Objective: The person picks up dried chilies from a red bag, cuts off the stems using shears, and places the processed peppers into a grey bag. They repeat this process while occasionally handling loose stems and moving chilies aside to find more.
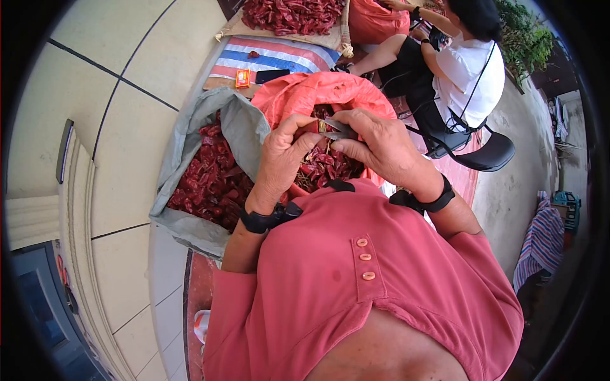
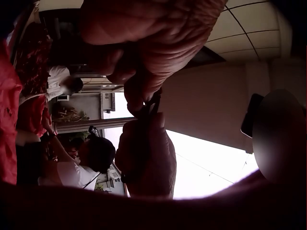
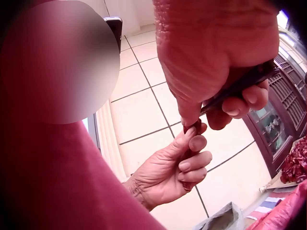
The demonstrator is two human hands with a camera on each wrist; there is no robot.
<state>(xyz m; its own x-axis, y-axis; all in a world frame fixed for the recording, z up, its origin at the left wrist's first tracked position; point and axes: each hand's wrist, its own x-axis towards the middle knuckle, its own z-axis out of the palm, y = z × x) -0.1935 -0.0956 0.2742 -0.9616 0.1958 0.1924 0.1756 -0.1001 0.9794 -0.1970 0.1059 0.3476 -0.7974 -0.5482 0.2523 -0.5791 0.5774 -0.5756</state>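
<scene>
Over a red woven sack (image 1: 283, 95) of dried chilies, my two hands meet fingertip to fingertip. My left hand (image 1: 279, 162) pinches a dried red chili pepper (image 3: 187, 185), whose lower end pokes out below the curled fingers in the right wrist view. Its pale stem end points toward my right hand (image 1: 389, 149). That hand grips a small dark-handled blade (image 3: 242, 86), the handle lying across the palm. In the head view the grey metal meets the stem end. The left wrist view shows both hands in dark shadow.
A grey sack (image 1: 170, 149) of red chilies stands to the left. Beyond lie a striped sheet (image 1: 298, 54), a small red-yellow box (image 1: 243, 79), a dark phone (image 1: 272, 75) and a chili heap (image 1: 292, 16). A person in white (image 1: 473, 82) sits at the right on a black chair (image 1: 486, 152).
</scene>
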